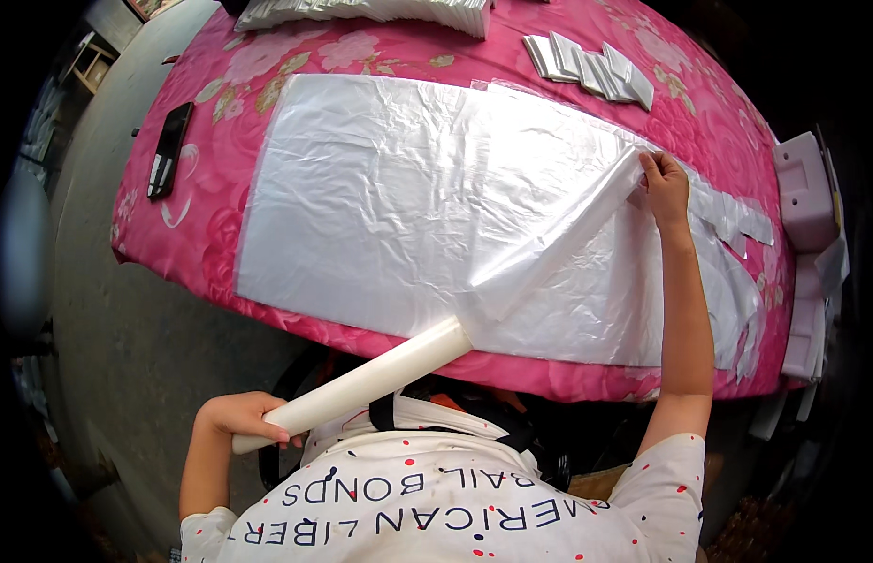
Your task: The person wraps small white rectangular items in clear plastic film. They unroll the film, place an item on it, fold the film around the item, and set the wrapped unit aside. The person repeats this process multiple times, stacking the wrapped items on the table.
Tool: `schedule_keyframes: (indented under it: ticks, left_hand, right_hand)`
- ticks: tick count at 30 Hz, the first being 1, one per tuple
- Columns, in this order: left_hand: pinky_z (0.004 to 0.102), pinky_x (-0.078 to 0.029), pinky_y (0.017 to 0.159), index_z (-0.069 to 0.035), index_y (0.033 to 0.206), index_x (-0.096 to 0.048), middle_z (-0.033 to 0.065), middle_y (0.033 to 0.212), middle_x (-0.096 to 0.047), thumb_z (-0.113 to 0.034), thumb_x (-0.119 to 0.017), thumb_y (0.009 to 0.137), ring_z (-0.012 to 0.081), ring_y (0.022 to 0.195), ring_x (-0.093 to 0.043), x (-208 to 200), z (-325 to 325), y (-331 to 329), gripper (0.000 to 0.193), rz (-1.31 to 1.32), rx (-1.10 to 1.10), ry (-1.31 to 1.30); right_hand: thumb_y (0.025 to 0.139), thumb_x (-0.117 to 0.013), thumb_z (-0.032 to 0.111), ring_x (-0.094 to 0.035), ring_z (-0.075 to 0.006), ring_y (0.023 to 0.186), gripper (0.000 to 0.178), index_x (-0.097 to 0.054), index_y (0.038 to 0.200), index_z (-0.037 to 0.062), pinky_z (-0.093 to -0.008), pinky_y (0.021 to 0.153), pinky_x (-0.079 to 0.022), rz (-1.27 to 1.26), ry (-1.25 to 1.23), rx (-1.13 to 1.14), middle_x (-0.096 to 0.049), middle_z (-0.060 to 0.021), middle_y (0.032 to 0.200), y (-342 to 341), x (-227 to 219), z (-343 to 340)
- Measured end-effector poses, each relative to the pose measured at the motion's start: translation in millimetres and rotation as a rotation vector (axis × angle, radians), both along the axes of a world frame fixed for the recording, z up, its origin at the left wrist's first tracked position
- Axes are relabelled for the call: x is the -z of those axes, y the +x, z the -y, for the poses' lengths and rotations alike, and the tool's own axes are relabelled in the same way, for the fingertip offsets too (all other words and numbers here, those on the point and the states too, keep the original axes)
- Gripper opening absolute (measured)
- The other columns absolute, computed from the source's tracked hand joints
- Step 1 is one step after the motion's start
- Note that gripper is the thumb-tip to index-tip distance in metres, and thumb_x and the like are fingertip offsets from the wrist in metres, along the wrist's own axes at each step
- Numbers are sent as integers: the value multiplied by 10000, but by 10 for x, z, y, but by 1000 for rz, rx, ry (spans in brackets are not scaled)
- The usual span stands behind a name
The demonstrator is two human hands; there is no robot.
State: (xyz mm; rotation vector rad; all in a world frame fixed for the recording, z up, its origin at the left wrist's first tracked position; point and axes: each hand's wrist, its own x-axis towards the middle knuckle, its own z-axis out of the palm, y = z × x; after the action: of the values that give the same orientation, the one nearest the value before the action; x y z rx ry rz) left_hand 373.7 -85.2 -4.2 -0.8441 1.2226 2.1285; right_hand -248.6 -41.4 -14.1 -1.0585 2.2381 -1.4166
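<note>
A stack of large, thin, translucent plastic bags point(361, 197) lies flat across the table, lightly wrinkled and shiny. My right hand point(666, 188) pinches the top layer near its far right part. From those fingers a raised fold runs diagonally down to the middle of the near edge. My left hand point(253, 419) is wrapped round the lower end of a smooth off-white tube point(361, 380), held slanting in front of my body. The tube's upper end meets the near edge of the bags, close to the foot of the fold.
A pink flowered cloth point(221, 169) covers the table. A dark phone point(171, 150) lies at the left. Folded white packets point(591, 68) sit at the far right, and a long row of similar packets point(371, 11) at the far edge. Pale pink foam boxes point(807, 192) stand beyond the right edge.
</note>
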Motion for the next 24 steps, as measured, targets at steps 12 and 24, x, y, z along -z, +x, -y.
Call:
schedule_keyframes:
  ticks: [12, 24]
  left_hand:
    - [383, -460, 704, -29, 925, -604, 141, 827, -618, -308, -726, 673, 325, 810, -593, -787, 573, -1778, 395, -195, 571, -1175]
    - [414, -288, 1046, 38, 1267, -409, 163, 1371, -368, -443, -546, 796, 280, 1276, -344, -10, 94, -2296, 688, -1004, 677, -1573]
  right_hand:
    - [860, -611, 183, -456, -41, 568, 162, -621, 819, 26, -201, 539, -389, 90, 38, -196, -533, 32, 640, 595, -6, 415]
    - [856, -605, 196, -465, -62, 586, 192, -634, 876, 7, -232, 562, -402, 85, 182, -363, -565, 5, 667, 745, -15, 687]
